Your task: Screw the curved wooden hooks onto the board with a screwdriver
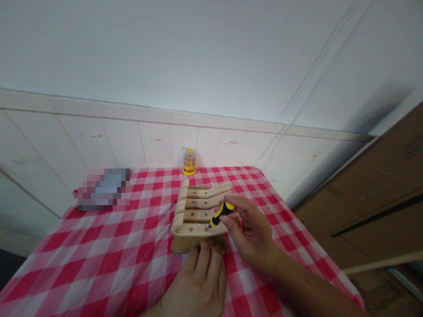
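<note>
A small wooden rack (194,209) made of several curved slats screwed to a base lies on the red-and-white checked tablecloth (99,259). My right hand (249,229) grips a short yellow-and-black screwdriver (220,214), its tip down on a screw in the nearest slat. My left hand (200,281) lies flat on the cloth with its fingertips pressing on the near edge of the rack's base.
A small clear jar with a yellow base (189,161) stands at the table's far edge by the white panelled wall. A blurred-out flat object (103,188) lies at the far left. A brown cardboard box (380,193) stands to the right of the table.
</note>
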The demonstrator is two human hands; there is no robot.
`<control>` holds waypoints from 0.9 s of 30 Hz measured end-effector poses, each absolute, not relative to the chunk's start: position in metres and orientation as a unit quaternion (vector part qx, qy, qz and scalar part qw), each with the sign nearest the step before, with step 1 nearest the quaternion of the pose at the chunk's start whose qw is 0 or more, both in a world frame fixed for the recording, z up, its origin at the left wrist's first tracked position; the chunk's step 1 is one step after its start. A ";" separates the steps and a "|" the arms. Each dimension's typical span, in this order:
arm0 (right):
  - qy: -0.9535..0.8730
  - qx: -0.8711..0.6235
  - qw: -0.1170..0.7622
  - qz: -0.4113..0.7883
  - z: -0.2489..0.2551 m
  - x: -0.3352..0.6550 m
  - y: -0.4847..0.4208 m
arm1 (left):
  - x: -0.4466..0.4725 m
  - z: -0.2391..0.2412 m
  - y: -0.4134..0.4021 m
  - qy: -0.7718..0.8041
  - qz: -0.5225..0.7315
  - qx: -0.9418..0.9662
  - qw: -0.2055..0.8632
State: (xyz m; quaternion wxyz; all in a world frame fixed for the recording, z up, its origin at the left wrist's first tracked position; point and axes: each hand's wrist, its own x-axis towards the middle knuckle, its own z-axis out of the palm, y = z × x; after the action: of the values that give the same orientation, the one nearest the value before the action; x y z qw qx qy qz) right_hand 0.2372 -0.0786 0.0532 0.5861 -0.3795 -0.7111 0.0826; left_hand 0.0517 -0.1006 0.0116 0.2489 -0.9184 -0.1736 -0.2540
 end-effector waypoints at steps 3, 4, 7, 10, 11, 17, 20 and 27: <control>-0.705 -0.381 0.594 0.071 0.055 0.237 -0.078 | 0.051 0.011 -0.101 -0.176 -0.265 -0.915 0.249; -0.704 -0.381 0.596 0.067 0.056 0.236 -0.078 | 0.052 0.011 -0.101 -0.176 -0.268 -0.913 0.251; -0.704 -0.384 0.595 0.055 0.058 0.235 -0.078 | 0.052 0.011 -0.101 -0.176 -0.259 -0.916 0.253; -0.703 -0.377 0.601 0.050 0.060 0.234 -0.078 | 0.051 0.011 -0.101 -0.175 -0.254 -0.919 0.247; -0.702 -0.374 0.604 0.051 0.060 0.233 -0.078 | 0.052 0.011 -0.101 -0.176 -0.257 -0.918 0.245; -0.696 -0.368 0.613 0.061 0.056 0.233 -0.076 | 0.052 0.010 -0.102 -0.176 -0.267 -0.914 0.250; -0.694 -0.377 0.611 0.058 0.055 0.234 -0.076 | 0.052 0.011 -0.101 -0.172 -0.250 -0.920 0.248; -0.688 -0.384 0.614 0.035 0.055 0.236 -0.075 | 0.051 0.011 -0.100 -0.171 -0.256 -0.919 0.246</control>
State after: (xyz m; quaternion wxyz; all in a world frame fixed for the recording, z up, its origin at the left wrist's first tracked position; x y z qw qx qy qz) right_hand 0.2361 -0.0749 0.0549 0.6141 -0.3843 -0.6884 0.0347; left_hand 0.0511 -0.1004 0.0107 0.2464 -0.9189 -0.1708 -0.2563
